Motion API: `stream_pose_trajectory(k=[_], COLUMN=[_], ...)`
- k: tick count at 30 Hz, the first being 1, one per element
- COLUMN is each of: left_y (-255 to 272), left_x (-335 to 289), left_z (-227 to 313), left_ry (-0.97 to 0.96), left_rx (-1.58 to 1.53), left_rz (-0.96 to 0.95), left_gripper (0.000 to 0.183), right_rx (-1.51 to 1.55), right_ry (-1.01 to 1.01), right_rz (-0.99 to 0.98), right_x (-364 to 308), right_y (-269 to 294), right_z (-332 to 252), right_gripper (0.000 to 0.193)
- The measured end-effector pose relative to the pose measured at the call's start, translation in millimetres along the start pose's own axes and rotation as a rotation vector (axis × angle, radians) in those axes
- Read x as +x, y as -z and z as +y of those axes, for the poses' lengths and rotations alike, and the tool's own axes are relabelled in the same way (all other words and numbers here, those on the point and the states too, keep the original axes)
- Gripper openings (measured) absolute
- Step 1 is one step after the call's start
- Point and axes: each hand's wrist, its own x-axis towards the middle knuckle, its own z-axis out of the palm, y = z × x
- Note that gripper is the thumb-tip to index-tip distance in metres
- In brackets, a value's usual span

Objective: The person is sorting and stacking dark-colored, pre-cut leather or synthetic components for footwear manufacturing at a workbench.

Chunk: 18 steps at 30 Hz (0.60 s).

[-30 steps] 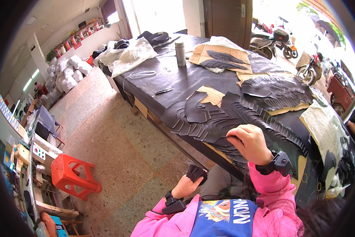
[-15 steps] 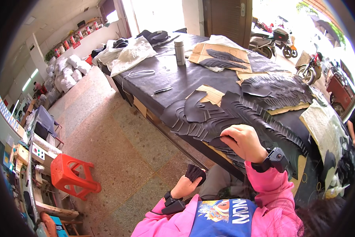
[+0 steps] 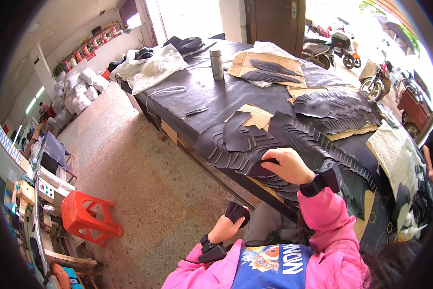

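My left hand [image 3: 224,229] is low in front of the table, closed round a bundle of thin black cut pieces [image 3: 236,212] whose edges fan out at the top. Over the table's near edge, my right hand [image 3: 290,166] is bent with fingertips pinched together on a thin black cut piece [image 3: 270,161]. Beneath and around it lie overlapping rows of curved black sheet pieces [image 3: 240,131], fanned out across the tabletop. The fingers partly hide the piece in the right hand.
On the black-covered table [image 3: 178,108] are a grey flask [image 3: 217,65], a small dark tool [image 3: 196,111], a white cord [image 3: 170,90], plastic bags [image 3: 161,67] and cardboard [image 3: 245,60] under more pieces. A red stool [image 3: 88,216] stands left. Another person's arm [image 3: 429,161] shows far right.
My right hand has shifted a little left and slightly farther over the black pieces, its fingertips still pinched. My left hand holds its bundle in nearly the same place.
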Motion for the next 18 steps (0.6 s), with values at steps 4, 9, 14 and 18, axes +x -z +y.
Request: stream_pose_trajectory(k=[4,9,14,18], left_y=[2,6,11,13], left_x=[3,13,24,31], left_z=[-10,-15,-16,-17], left_ry=[-0.035,-0.082,-0.080,-0.054], left_rx=[0.090,0.128,0.118,0.076], left_rz=[0.028,0.060,0.052,0.040], left_gripper=[0.019,0.016,0.015,0.014], right_rx=[0.013,0.066,0.133,0.204], right_ry=[-0.048,-0.166,-0.218,-0.273], right_rz=[-0.043,-0.123,-0.140,-0.170], right_x=[10,16,20,23], right_y=[-15,-38,-54,-59], right_z=[21,53,74,82], right_gripper=[0.022,0.026,0.028,0.030])
